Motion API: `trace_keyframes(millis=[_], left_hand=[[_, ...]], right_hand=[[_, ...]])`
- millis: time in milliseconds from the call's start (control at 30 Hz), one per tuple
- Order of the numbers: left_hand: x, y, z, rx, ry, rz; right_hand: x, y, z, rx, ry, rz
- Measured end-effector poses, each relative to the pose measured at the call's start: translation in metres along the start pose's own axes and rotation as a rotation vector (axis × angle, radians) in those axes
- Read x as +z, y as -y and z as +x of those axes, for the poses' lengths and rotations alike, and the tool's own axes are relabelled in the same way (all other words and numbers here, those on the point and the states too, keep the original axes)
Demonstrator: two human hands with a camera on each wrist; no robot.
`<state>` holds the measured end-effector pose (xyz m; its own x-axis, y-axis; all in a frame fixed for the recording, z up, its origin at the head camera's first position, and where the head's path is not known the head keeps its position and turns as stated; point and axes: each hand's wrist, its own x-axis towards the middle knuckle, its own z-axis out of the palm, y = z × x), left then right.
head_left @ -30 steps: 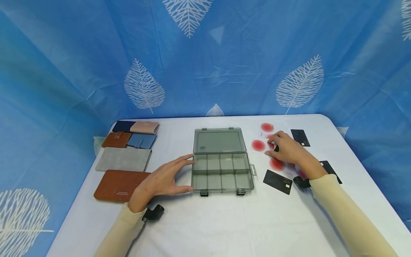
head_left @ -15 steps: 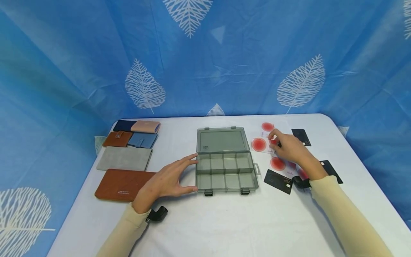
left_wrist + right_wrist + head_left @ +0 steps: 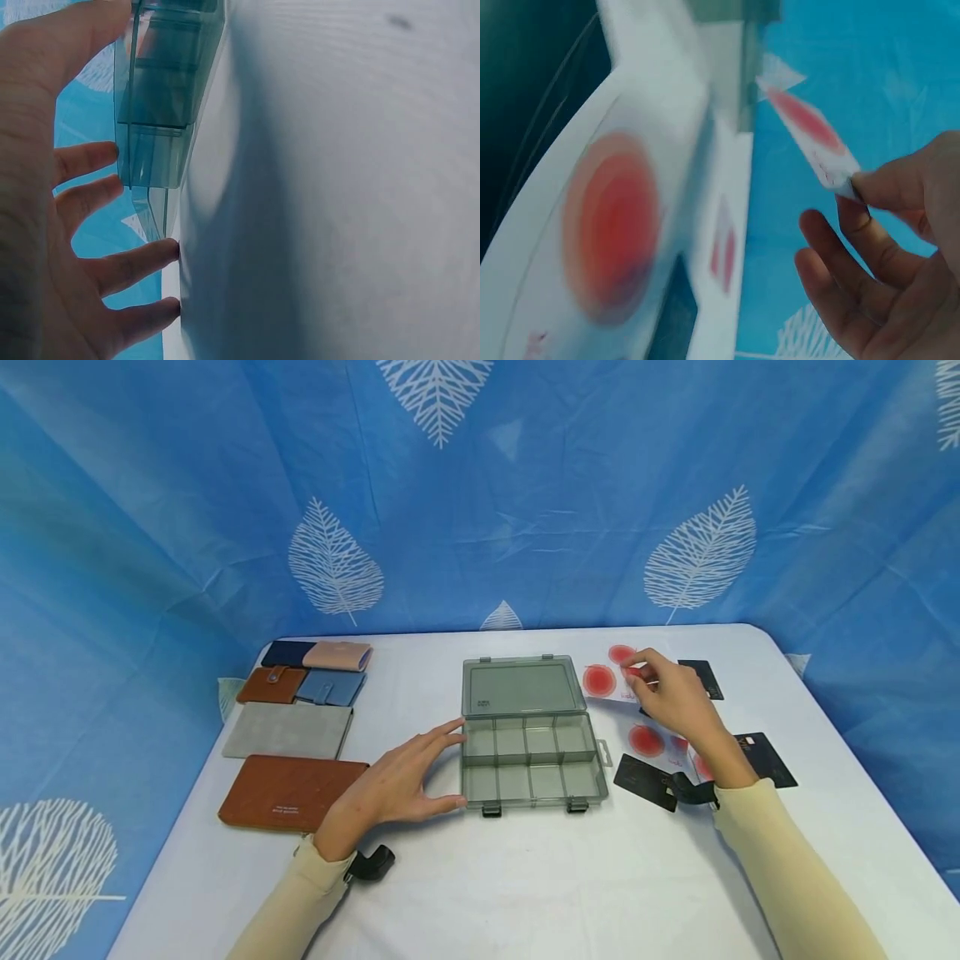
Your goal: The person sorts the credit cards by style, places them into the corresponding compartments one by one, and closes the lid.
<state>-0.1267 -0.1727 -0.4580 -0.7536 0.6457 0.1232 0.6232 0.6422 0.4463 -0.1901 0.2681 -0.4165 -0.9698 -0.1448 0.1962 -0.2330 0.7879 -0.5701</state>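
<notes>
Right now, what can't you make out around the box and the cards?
- Head view: the right hand hides the cards under it.
- Head view: print on the lifted white card is too small.
- Right wrist view: motion blur smears the cards.
- Left wrist view: the organizer box is cut off by the top edge.

White table (image 3: 525,877) with open grey organizer box (image 3: 532,752), wallets (image 3: 296,727), scattered cards (image 3: 648,756).

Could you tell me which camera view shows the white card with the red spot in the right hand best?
The head view: the card shows whole, pinched by the right hand. The right wrist view shows it edge-on and blurred; the left wrist view misses it.
</notes>
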Motion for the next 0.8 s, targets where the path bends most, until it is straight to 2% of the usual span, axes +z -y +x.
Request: trace_keyframes(millis=[100,200,433,800], left_hand=[[0.001,0.0,0.0,0.002,-0.003,0.007],[0.001,0.0,0.0,0.007,-0.006,0.015],[0.002,0.0,0.002,0.013,-0.028,0.012],[0.002,0.0,0.003,-0.001,-0.008,0.002]], right_hand=[[0.001,0.011,0.0,-0.033,-0.063,0.006],[0.004,0.022,0.0,-0.062,-0.076,0.026],[0.023,0.039,0.0,-0.153,0.005,0.083],[0.05,0.065,-0.012,-0.238,0.09,0.136]])
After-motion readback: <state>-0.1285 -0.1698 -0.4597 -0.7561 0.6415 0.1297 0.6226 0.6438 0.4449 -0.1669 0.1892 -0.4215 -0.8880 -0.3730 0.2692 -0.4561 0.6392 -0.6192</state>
